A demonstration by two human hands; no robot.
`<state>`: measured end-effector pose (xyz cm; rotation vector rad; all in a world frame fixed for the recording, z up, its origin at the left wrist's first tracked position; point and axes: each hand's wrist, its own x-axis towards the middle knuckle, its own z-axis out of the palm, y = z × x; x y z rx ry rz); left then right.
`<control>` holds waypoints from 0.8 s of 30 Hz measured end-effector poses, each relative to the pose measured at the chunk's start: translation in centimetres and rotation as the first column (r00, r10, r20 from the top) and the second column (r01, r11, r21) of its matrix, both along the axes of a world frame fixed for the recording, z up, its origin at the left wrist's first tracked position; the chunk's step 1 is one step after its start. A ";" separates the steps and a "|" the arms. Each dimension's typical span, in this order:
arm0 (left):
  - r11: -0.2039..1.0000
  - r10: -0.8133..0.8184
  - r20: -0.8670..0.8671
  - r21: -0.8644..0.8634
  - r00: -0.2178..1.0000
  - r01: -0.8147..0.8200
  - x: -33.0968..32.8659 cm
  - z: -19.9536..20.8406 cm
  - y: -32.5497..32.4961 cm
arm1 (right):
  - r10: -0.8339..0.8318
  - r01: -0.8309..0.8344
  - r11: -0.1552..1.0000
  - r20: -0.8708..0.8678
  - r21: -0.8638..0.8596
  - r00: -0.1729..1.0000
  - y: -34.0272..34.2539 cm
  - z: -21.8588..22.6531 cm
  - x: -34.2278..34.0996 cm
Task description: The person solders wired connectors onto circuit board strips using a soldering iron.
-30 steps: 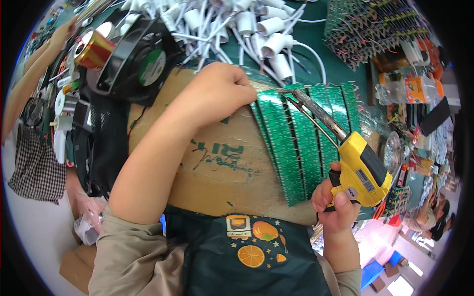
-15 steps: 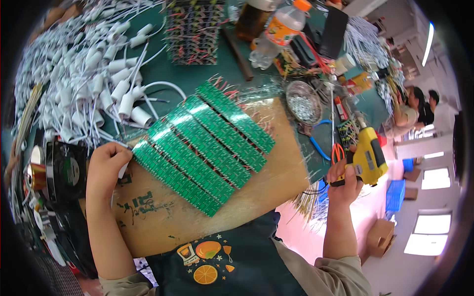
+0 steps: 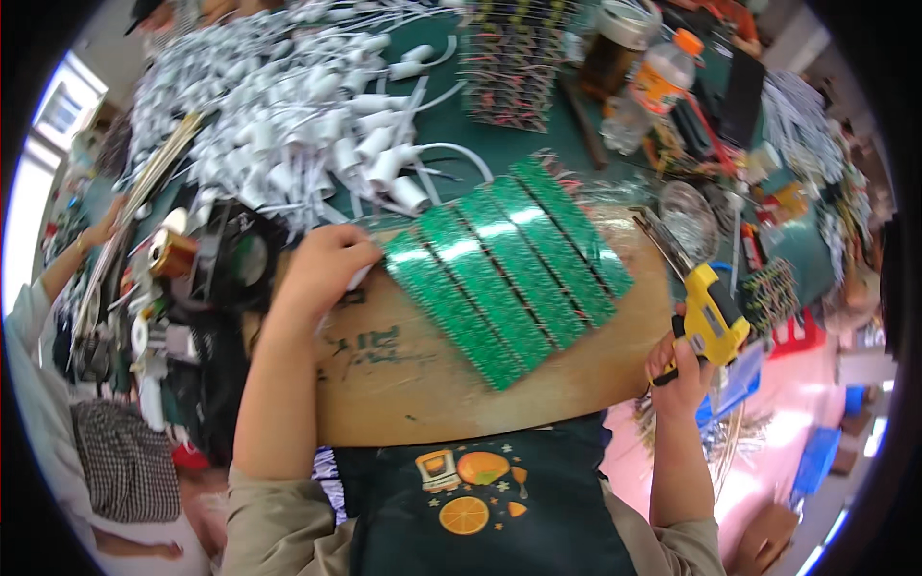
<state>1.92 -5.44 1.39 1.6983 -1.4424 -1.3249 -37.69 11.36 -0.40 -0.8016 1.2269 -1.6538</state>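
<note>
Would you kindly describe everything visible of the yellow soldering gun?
The soldering gun has a yellow, plastic-looking body with a black panel, a black trigger and a metal-looking barrel. The right hand holds its handle. It points toward the picture's upper left, its tip over the brown cardboard, apart from the green circuit boards.

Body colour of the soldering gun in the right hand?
Yellow with black parts; the head view shows the soldering gun best.

Markings about the brown board (image 3: 461, 413).
Dark lettering (image 3: 380, 346) on left part; orange label (image 3: 655, 88) on bottle (image 3: 625, 127) beyond far edge; pale sticker (image 3: 712, 324) on soldering gun (image 3: 702, 290) beside right edge.
</note>
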 end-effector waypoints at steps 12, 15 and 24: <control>0.997 -0.076 0.161 -0.020 0.984 0.080 0.0 1.7 1.5 | 0.427 -0.414 0.902 0.104 -0.121 0.898 -4.6 2.4 9.9; 0.991 -0.105 0.381 -0.033 0.919 0.127 -0.1 2.9 1.6 | 0.497 -0.495 0.868 0.103 -0.053 0.861 -5.3 2.3 10.4; 0.829 0.101 0.679 -0.461 0.727 0.316 0.3 1.4 2.5 | 0.566 -0.579 0.815 0.195 0.013 0.801 -5.9 1.7 10.0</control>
